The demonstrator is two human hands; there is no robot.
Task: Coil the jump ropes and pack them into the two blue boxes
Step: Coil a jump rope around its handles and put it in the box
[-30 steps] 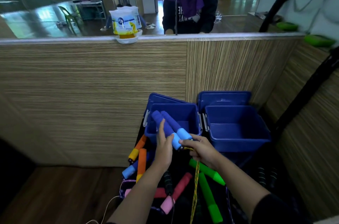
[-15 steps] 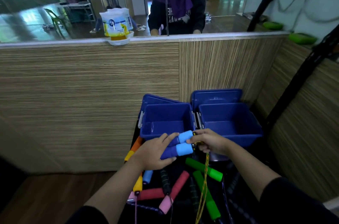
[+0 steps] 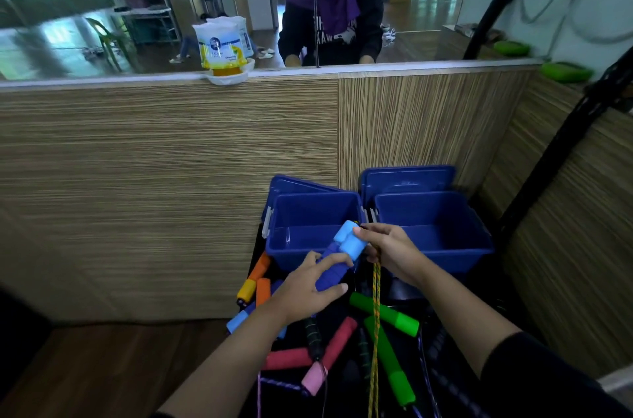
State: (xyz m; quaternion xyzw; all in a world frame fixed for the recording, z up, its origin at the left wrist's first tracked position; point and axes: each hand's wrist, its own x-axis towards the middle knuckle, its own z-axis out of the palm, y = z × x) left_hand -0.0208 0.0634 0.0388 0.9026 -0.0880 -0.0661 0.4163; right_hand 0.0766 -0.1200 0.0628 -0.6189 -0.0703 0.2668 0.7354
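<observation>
Coiling step. A pair of blue handles is being held together in the left hand, its grip curled round them, just in front of the left blue box. The yellow rope, hanging below, is being pinched by the right hand. Next, the rope probably needs winding round the handles; the right blue box is lying just beyond.

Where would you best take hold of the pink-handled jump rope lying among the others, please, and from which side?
Judging by its pose, grip the upright-slanting pink handle around the middle of its foam shaft, coming down from above. Its long sides look clear for fingers, whereas its lower end meets the cord and the other red-pink handle lies partly under a black handle.
</observation>
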